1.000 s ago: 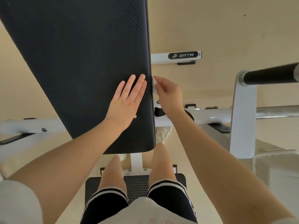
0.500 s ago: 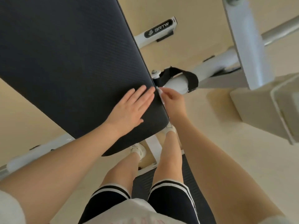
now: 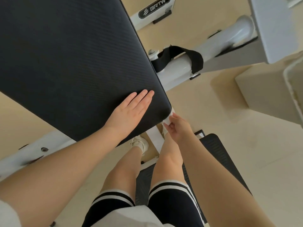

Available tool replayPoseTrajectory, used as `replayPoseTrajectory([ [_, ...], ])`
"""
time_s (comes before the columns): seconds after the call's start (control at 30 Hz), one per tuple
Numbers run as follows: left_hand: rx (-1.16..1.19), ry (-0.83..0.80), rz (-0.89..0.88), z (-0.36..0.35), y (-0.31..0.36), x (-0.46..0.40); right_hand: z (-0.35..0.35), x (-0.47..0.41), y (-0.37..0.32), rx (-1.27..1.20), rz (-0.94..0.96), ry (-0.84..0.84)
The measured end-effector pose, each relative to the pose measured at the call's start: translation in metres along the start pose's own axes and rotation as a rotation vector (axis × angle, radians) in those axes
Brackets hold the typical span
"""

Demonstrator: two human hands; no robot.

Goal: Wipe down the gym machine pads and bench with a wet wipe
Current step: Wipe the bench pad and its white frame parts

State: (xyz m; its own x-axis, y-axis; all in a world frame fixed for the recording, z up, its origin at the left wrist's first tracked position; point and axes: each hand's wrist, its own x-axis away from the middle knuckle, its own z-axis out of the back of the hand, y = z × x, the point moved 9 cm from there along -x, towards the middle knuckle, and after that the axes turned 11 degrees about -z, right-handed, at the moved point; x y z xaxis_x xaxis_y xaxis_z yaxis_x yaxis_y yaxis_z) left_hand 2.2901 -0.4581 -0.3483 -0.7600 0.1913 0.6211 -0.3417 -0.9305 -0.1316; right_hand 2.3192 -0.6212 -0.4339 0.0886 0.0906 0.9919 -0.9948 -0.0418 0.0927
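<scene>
Two hands in view. My left hand (image 3: 131, 112) lies flat on the black bench (image 3: 70, 63) pad, fingers straight and together, near the pad's near-right corner. My right hand (image 3: 176, 128) has its fingers curled, pinching one white wet wipe (image 3: 167, 120); the wipe touches the edge of the pad right at that rounded corner.

Count: one large black pad; one smaller ribbed black pad (image 3: 213, 154) lower down, nearer me, behind my legs. One white frame tube (image 3: 178, 69) runs right from under the bench, with one black strap (image 3: 193, 58) wrapped around it. One white bar with a black logo plate (image 3: 154, 9) at the far edge. Two white shoes (image 3: 141, 143) show under the bench; the right one is mostly hidden by my right hand.
</scene>
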Motion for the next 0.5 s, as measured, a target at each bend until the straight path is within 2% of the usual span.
replayPoseTrajectory([
  [0.07,0.007,0.031,0.011,0.003,0.002,0.000,-0.001,0.003,-0.010,-0.084,0.056,-0.035],
  [0.17,0.003,0.094,0.028,0.007,0.005,-0.001,0.002,0.006,-0.015,0.027,0.093,-0.010],
  [0.27,0.012,0.159,0.027,0.004,0.012,0.000,-0.002,0.007,0.023,0.066,-0.052,0.037],
  [0.37,0.047,0.242,0.082,0.004,0.011,0.006,-0.022,0.007,0.070,-0.018,-0.188,-0.046],
  [0.5,0.322,0.460,0.213,0.007,0.003,0.031,-0.034,0.002,0.092,-0.005,-0.201,-0.061],
])
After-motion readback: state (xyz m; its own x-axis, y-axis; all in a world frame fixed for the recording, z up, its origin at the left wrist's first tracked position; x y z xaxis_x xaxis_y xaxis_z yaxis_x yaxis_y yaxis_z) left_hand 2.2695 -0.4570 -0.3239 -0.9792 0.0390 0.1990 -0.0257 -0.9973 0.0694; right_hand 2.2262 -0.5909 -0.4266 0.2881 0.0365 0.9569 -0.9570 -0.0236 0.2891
